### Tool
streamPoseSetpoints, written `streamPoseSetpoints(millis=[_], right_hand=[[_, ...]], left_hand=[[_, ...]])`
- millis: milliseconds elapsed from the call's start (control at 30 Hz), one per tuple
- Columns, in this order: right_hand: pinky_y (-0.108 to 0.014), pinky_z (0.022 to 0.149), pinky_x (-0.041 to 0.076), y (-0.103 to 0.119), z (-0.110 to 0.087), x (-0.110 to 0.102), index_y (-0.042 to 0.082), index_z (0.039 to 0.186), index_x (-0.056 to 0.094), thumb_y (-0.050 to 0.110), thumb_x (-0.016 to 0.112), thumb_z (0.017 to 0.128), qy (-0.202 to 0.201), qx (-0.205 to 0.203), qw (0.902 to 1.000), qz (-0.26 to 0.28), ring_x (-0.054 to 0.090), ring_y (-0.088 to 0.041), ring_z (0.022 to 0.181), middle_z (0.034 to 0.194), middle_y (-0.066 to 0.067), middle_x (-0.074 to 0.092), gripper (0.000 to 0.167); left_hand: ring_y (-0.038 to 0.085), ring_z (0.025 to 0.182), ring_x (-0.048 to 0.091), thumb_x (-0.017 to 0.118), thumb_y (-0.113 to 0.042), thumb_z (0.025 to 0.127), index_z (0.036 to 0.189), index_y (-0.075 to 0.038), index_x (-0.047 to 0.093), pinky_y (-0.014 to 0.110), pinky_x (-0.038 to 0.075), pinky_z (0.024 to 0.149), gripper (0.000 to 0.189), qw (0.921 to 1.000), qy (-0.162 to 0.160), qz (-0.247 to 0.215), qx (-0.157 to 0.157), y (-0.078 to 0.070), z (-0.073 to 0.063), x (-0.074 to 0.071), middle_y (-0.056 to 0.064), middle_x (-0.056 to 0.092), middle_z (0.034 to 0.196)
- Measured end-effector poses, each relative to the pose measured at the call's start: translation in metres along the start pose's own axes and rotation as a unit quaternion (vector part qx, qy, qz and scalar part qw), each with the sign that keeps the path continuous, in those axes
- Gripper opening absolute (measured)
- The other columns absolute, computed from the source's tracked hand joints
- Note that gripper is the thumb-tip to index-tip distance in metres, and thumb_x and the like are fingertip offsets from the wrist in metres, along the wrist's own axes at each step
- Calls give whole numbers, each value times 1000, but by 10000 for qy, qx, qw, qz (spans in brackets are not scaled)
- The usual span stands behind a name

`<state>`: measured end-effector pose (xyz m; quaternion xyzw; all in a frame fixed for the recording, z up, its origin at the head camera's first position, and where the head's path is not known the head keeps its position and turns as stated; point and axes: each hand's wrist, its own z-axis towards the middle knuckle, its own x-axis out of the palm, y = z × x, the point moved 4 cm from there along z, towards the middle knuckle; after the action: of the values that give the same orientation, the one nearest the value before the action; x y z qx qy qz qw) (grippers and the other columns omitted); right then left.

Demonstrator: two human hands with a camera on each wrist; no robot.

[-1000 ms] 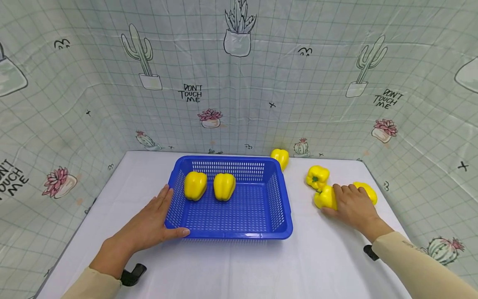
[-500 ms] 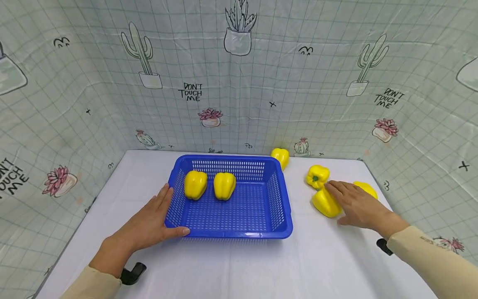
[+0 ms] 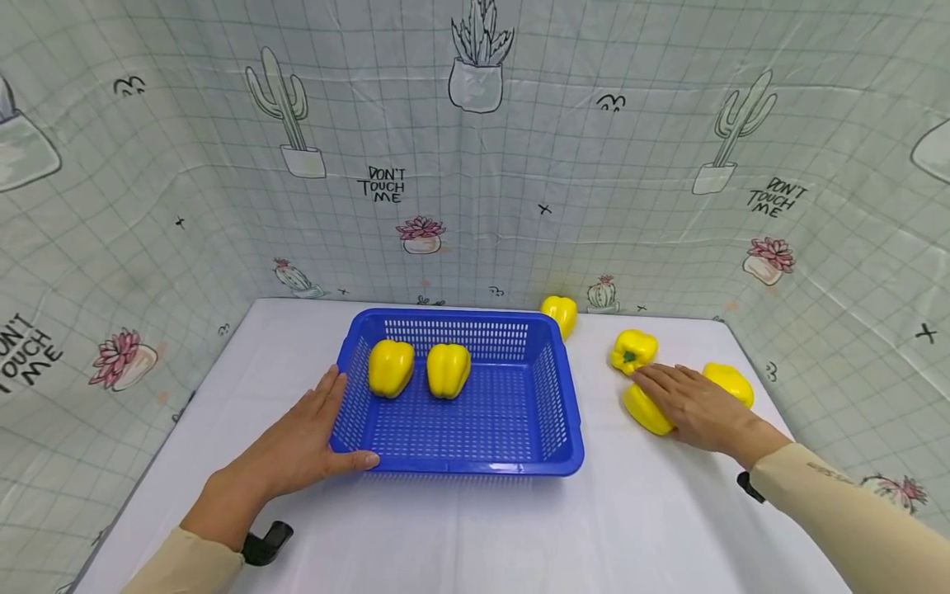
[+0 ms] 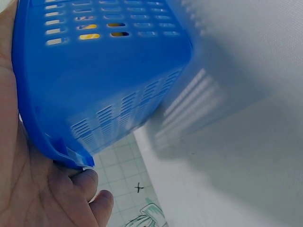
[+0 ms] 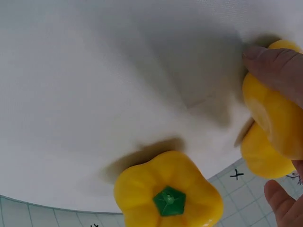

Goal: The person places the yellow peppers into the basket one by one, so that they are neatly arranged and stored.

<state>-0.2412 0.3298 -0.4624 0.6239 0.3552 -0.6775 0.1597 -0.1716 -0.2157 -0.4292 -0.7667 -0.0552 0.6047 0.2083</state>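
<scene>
Near the right edge of the tabletop (image 3: 482, 532), the right hand (image 3: 698, 410) holds a pepper (image 3: 646, 412) between thumb and fingers, while the left hand (image 3: 285, 445) lies spread against the basket's (image 3: 475, 469) near left corner, probably so that it does not slide.

On the surface (image 3: 475, 532), two peppers (image 3: 391, 369) lie in the basket (image 3: 475, 468), three other peppers (image 3: 634, 351) to its right, a sixth pepper (image 3: 562, 314) behind its right corner.
</scene>
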Motion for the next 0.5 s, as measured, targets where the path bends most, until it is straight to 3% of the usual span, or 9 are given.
streamPoseSetpoints(millis=[167,300,500], right_hand=[[-64,114,45,-1,3,0,-2,153,40,31,96,77,-205,573,9966,548,51,-44,138,149,-24,53,100],[-64,107,51,0,7,-6,-3,144,40,27,97,74,-873,946,9859,1068,56,-44,127,137,-26,56,95],[-63,94,58,2,17,-20,-6,139,42,32,97,74,-1587,1110,9737,1204,62,-45,111,125,-29,60,94]], left_hand=[[61,154,20,68,-82,82,167,4,10,73,29,120,134,10000,-8,-8,-9,-1,0,-1,26,3,176],[61,154,20,68,-82,82,167,4,10,73,29,120,134,10000,15,-18,-1,-1,0,-1,26,3,176],[61,154,19,68,-82,82,167,4,9,73,28,121,134,10000,7,-35,5,0,0,-1,26,3,176]])
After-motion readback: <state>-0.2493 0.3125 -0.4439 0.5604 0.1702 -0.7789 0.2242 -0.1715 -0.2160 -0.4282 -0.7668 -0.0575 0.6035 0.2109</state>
